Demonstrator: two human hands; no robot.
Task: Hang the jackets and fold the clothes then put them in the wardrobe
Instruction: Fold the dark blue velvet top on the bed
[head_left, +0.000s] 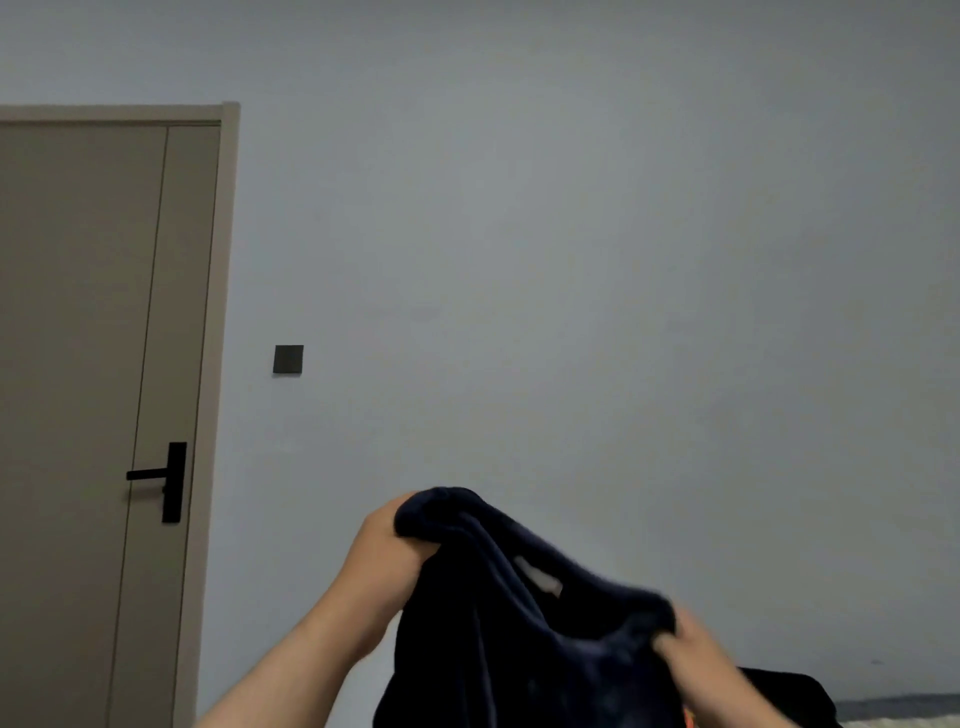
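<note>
The dark navy garment (519, 623) hangs in front of the person, raised at chest height. The left hand (387, 540) grips its upper edge at the higher corner. The right hand (685, 647) pinches the opposite, lower corner; a pale label (540, 577) shows between them. Behind stand the grey wall (571, 234), a dark switch plate (288, 359) and a door (83, 364) with a black handle (161, 478).

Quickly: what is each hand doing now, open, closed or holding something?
Left hand: closed, gripping the dark garment.
Right hand: closed, gripping the same garment.
</note>
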